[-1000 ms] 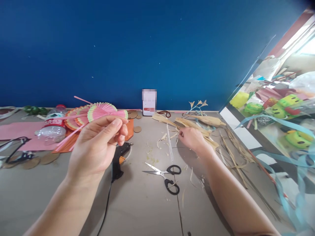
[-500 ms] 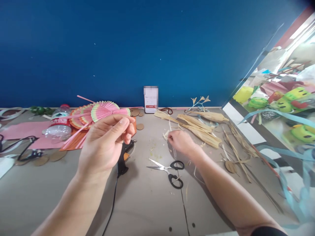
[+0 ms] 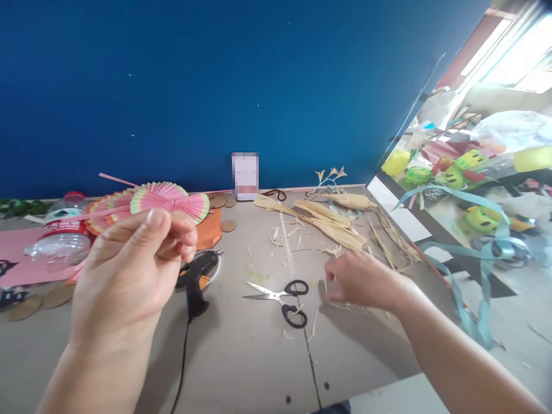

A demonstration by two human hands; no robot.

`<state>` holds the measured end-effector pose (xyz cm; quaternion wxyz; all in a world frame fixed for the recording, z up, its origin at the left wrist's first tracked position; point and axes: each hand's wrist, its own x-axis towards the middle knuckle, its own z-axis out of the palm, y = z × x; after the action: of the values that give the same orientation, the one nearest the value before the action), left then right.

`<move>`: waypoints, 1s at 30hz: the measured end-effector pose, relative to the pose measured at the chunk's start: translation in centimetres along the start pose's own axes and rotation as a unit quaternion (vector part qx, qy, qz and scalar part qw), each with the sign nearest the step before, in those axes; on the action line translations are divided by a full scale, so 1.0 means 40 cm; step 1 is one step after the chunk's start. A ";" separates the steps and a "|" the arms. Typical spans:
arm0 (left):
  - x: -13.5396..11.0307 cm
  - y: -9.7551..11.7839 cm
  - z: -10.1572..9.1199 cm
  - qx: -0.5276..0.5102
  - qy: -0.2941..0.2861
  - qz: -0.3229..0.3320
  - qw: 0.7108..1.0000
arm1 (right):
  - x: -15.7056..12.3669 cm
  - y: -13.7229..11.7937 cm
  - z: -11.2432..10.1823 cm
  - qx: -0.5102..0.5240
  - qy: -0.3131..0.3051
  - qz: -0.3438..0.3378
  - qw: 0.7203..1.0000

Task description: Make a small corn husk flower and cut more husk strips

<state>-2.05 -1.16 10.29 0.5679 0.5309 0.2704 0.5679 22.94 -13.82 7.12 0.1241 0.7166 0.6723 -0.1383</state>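
My left hand is raised over the table with thumb pressed to the fingers in a pinch. Whatever lies in that pinch, if anything, is too small or hidden to make out. Behind it stands a black hot glue gun with its cord running toward me. My right hand is low over the right part of the table, fingers curled, slightly blurred, beside thin husk scraps. I cannot make out what it grips. Between the hands lie open scissors with black handles. Dried corn husks lie beyond my right hand.
A phone leans on the blue wall. Pink paper fans and a plastic bottle stand at the left, with an orange sheet nearby. A light-blue ribbon hangs at the right, near colourful crafts.
My right hand has moved right and toward me, away from the scraps near the middle. My left hand keeps its pinch. The view has swung right, so things appear farther left.
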 end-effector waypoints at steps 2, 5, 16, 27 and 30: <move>0.000 -0.002 -0.002 0.008 0.001 -0.015 1.000 | -0.026 -0.001 0.055 -0.005 -0.033 0.005 0.999; -0.002 -0.006 -0.002 0.015 -0.001 -0.034 0.999 | -0.061 -0.001 0.122 0.046 -0.028 0.005 0.999; -0.020 -0.014 0.003 0.035 -0.026 -0.032 0.999 | -0.099 -0.065 0.097 0.131 0.065 -0.101 0.984; -0.018 -0.021 -0.004 0.034 -0.062 -0.048 0.996 | -0.088 -0.099 0.142 0.157 0.021 -0.156 0.975; -0.016 -0.020 0.001 0.033 -0.065 -0.052 0.996 | -0.100 -0.070 0.128 0.186 0.047 -0.106 0.976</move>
<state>-1.86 -1.60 9.38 0.5957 0.5703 0.2786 0.4923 19.77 -19.20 3.83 -0.0586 0.6572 0.7121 -0.2400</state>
